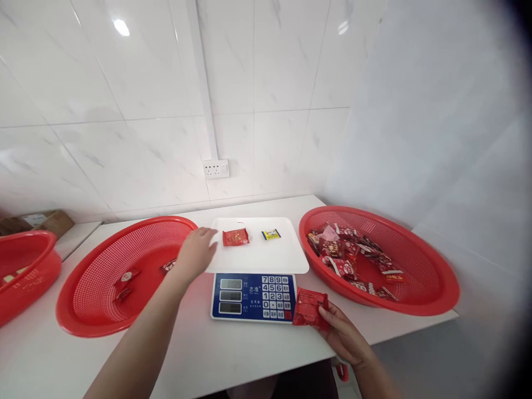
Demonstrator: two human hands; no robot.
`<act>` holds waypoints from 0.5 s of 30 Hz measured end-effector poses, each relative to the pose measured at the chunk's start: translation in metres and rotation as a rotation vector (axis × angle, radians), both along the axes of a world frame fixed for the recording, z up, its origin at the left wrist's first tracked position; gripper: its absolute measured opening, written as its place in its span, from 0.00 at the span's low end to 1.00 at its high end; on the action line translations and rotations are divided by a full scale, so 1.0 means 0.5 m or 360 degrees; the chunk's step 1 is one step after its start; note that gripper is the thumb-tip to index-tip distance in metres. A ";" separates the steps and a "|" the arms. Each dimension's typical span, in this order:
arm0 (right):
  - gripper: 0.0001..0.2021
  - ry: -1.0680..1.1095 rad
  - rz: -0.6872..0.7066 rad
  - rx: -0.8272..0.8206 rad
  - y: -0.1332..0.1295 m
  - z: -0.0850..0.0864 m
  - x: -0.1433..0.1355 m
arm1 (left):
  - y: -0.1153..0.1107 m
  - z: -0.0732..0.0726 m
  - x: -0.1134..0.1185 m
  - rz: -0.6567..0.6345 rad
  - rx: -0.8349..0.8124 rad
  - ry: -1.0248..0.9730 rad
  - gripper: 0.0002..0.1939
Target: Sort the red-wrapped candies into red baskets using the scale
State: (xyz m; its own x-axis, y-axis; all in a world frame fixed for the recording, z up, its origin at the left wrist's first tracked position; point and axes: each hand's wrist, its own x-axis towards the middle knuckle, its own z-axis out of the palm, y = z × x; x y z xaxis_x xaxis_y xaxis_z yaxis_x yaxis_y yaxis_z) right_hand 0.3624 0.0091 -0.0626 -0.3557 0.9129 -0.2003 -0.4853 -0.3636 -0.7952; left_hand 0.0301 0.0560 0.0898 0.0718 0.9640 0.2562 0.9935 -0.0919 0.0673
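My left hand (198,252) reaches across the right rim of the left red basket (95,277), its fingers apart and empty, beside the scale's white tray (257,260). Just right of its fingertips a red packet (235,238) lies flat on that tray, with a small yellow and blue packet (271,234) farther right. In my right hand (343,332) is another red packet (310,307), pinched at its right side by the thumb and fingers. It overlaps the right end of the scale's blue keypad panel (251,297).
To the right stands a red basket (432,277) holding several red and dark packets (344,249). A few packets (124,285) lie in the left basket. Another red basket (31,271) and a cardboard box (50,221) are at far left. Behind is a tiled wall with a socket (216,169).
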 end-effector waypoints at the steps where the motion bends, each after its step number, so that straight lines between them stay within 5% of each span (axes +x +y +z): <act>1: 0.15 0.0000 -0.0005 -0.0003 0.000 0.000 0.000 | 0.018 -0.009 0.017 -0.0082 -0.0055 -0.0017 0.19; 8: 0.15 0.0009 -0.0055 0.0033 -0.004 -0.002 0.000 | 0.120 -0.060 0.087 -0.0283 -0.0335 -0.0021 0.19; 15: 0.13 0.0034 -0.0021 0.0034 -0.001 -0.005 0.002 | 0.061 -0.021 0.011 0.0147 -0.0236 -0.0036 0.20</act>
State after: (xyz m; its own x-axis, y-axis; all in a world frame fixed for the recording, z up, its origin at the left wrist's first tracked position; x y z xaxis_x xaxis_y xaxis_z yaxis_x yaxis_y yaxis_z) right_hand 0.3635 0.0084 -0.0651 -0.3473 0.9216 -0.1735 -0.5070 -0.3402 -0.7920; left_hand 0.0357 0.0867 0.0791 -0.0227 0.9935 0.1114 0.9953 0.0120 0.0959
